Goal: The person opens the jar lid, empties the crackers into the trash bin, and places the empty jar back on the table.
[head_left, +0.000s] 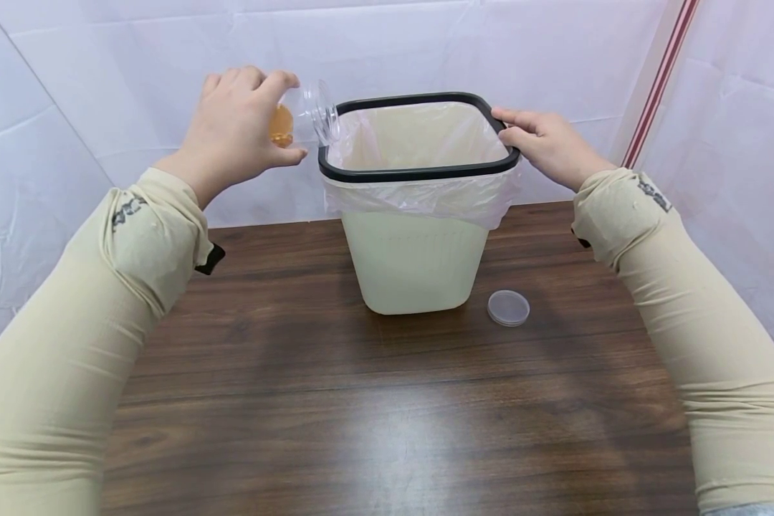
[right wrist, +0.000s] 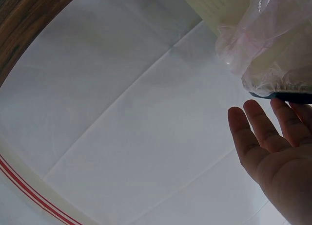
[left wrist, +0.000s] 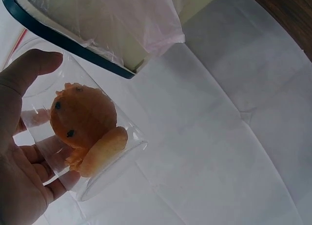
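Note:
My left hand (head_left: 235, 129) grips a clear plastic jar (head_left: 306, 115) tipped on its side, its mouth at the left part of the bin's rim. Inside, near the jar's bottom, the left wrist view shows a round orange piece (left wrist: 83, 115) with dark spots and a paler oblong piece (left wrist: 104, 152); their kind is unclear. The pale green trash bin (head_left: 419, 258) stands upright with a black rim and a pinkish bag (head_left: 426, 208) folded over it. My right hand (head_left: 551, 147) touches the rim's right side, its fingers (right wrist: 263, 120) fairly straight in the right wrist view.
A clear round lid (head_left: 508, 308) lies on the dark wooden table (head_left: 387, 416), right of the bin's base. White sheeting (head_left: 400, 43) hangs behind and at both sides, with a red-striped band (head_left: 661, 86) at the right.

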